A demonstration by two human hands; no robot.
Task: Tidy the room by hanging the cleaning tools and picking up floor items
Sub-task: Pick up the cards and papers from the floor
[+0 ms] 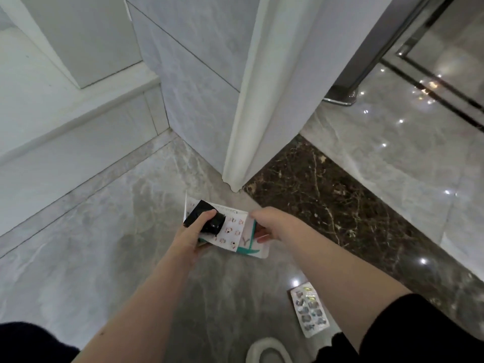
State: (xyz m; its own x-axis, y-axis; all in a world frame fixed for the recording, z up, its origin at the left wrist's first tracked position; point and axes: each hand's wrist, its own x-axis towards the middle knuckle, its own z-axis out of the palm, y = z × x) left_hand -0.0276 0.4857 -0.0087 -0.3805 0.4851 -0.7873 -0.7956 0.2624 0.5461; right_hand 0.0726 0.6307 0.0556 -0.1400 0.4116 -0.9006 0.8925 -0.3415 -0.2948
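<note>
- Low over the grey marble floor (pixel 110 258), near the foot of the white door frame (pixel 235 163): both bare forearms extended forward, dark sleeves pushed up at the bottom edge of view.
- Left hand (pixel 192 235): thumb curled over a black roll (pixel 207 218), pinning it against a white sheet with small printed figures (pixel 230 231); remaining fingers hidden beneath the stack.
- Right hand (pixel 264 226): reaching in from the right, fingertips at the edge of the same stack; grip mostly concealed by the wrist, so cannot tell whether pinching or merely touching.
- Under the printed sheet: a white packet with teal lettering (pixel 251 247), protruding at the lower right corner, held off the floor with the rest.
- Lying flat on the floor, well apart from the held items and beside the right forearm: a blister-style card with silver pockets (pixel 309 310), not picked up.
- Bottom centre: a white slipper toe (pixel 267 352), partly cropped.
- Right of the door frame: a dark brown veined threshold strip (pixel 327 205), then glossy pale tiles with light reflections.
- Upper right: a chrome post base (pixel 340 96) standing on the glossy tiles.
</note>
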